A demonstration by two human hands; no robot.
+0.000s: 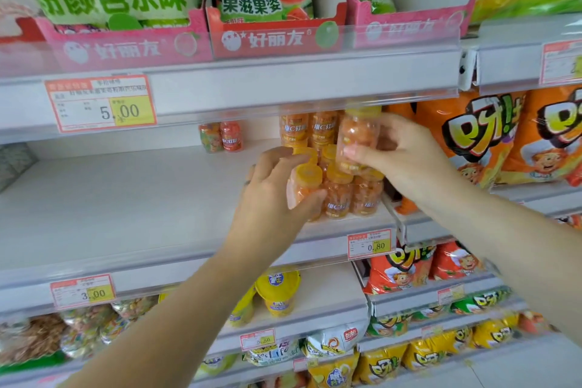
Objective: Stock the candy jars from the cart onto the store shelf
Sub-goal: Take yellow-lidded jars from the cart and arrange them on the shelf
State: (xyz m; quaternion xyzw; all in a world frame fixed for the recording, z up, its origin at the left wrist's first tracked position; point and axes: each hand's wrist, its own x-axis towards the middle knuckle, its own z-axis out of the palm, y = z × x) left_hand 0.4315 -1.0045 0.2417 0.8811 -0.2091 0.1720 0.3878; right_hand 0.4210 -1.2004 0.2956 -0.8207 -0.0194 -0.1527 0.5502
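The small clear plastic candy jars are seen to be smooth and glossy, and thin printed film labels are wrapped round them. Their yellow plastic lids are ribbed at the rim and look duller than the walls. The white shelf board is finished smooth and matt, like painted metal. A clear glossy plastic strip is fitted along the upper shelf edge, and paper price tags are held on it. The orange snack bags are made of shiny, crinkled film. The pink display boxes are made of printed cardboard.
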